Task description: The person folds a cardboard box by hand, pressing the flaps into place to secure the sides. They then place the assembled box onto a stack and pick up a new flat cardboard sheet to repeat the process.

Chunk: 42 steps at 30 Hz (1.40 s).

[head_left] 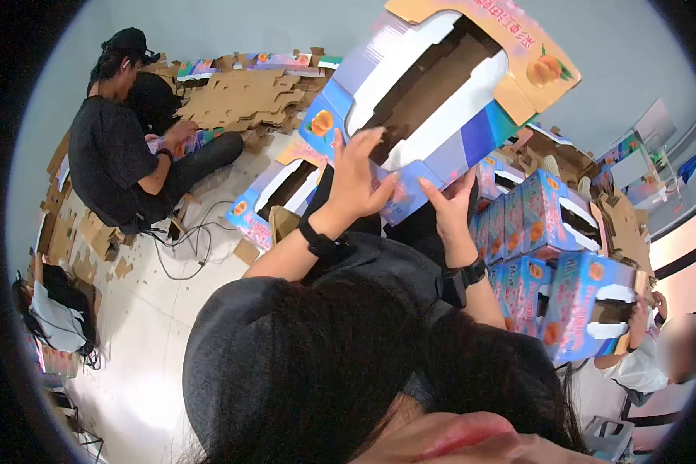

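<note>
A printed cardboard box (479,147), blue, purple and orange with peach pictures, is tilted in front of me. Its long cut-out opening faces me and shows the brown inside. My left hand (356,178) is on the near left corner, its thumb at the near end panel and its fingers by the opening's edge. At the near right corner, my right hand (452,213) pinches the same panel, thumb on top; its other fingers are partly hidden. Behind my left forearm, another printed box (259,197) stands on the floor.
Several finished-looking boxes (545,213) are stacked at my right. A co-worker (116,147) sits on the floor at left, near flat cardboard sheets (240,97). Black cables (185,247) lie on the floor (151,325). Another person's hand (638,321) touches a stacked box at far right.
</note>
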### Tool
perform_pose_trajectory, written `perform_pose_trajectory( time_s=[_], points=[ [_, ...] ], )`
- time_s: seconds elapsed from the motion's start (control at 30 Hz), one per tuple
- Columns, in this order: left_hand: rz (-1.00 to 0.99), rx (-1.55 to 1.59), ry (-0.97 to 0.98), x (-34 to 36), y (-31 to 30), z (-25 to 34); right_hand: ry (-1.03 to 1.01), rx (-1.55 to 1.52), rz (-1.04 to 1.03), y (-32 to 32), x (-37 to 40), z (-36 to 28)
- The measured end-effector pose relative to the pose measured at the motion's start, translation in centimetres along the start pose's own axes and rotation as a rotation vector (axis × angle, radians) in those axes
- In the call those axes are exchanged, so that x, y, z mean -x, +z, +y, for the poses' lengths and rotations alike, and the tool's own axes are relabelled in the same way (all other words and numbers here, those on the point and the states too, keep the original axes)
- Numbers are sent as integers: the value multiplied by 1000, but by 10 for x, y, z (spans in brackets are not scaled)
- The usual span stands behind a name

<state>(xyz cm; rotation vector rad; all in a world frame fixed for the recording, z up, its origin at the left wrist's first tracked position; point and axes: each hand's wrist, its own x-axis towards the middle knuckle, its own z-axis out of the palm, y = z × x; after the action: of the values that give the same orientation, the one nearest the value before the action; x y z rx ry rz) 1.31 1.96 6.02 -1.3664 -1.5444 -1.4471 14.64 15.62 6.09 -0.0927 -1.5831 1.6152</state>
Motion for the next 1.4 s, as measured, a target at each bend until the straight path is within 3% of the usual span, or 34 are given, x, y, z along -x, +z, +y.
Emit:
perform_pose_trajectory(
  time_s=[0.03,0.13,0.23,0.33,0.47,0.5,0.57,0.6,0.67,0.77,0.87,1.0,1.1,1.2,1.27,1.4],
  points=[
    [-16,14,46,1,-6,-8,-13,5,-24,-3,-3,-3],
    [251,-127,251,-3,-26,-23,-4,22,-66,-10,-5,-9],
    [217,-207,111,-21,-56,-35,95,-56,-99,-24,-4,-8],
    [-22,-215,-154,-21,-83,-50,132,27,-196,-44,-6,-18],
    [-341,614,-817,5,-93,-55,146,124,-290,-63,-4,-29],
    [-417,585,-791,10,-92,-62,169,159,-301,-64,-5,-30],
    [-471,692,-947,21,-95,-74,214,235,-321,-66,-6,-31],
    [-497,746,-1023,23,-94,-76,136,312,-292,-66,-5,-31],
    [-458,707,-951,26,-89,-79,-25,462,-236,-66,-4,-31],
    [-332,733,-902,19,-85,-65,-447,1141,25,-34,4,-71],
    [-248,777,-903,8,-76,-50,-604,1454,-264,-1,17,-118],
    [-214,835,-968,10,-73,-46,-503,1365,-737,30,24,-113],
    [-258,848,-998,12,-77,-47,-570,1563,-808,33,17,-84],
    [-244,856,-969,17,-81,-48,-555,1568,-866,34,14,-83],
    [-250,775,-895,25,-82,-63,-687,1527,-829,34,11,-76],
    [-308,803,-947,29,-90,-55,-743,1452,-846,35,3,-60]
  ],
)
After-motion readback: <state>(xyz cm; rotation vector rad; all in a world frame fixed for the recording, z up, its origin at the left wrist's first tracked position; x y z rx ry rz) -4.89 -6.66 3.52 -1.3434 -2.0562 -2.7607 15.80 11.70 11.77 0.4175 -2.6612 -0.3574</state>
